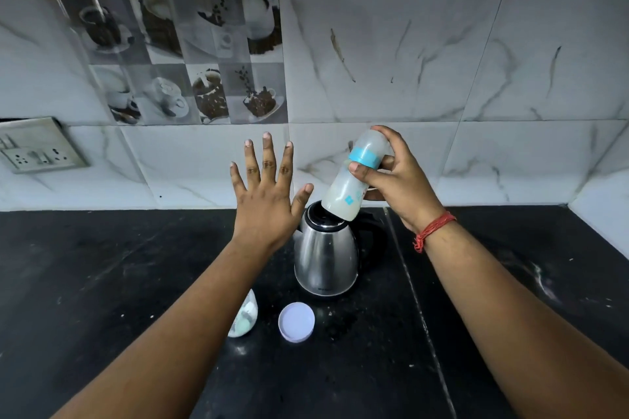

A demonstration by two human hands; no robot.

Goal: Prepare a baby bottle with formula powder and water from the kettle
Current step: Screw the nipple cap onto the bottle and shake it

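While left hand [263, 204] splays, right hand [396, 180] grips bottle [354, 180].

The baby bottle [354, 177] is translucent with a blue collar and a clear cap, filled with cloudy whitish liquid; it is held in the air, tilted, base down and to the left, in front of the kettle's top. The kettle [325, 257] is shiny steel with a black lid and handle, upright on the black counter. In front of it stands a small formula jar [243, 318], partly hidden, and just beside it lies its round white lid [296, 321].
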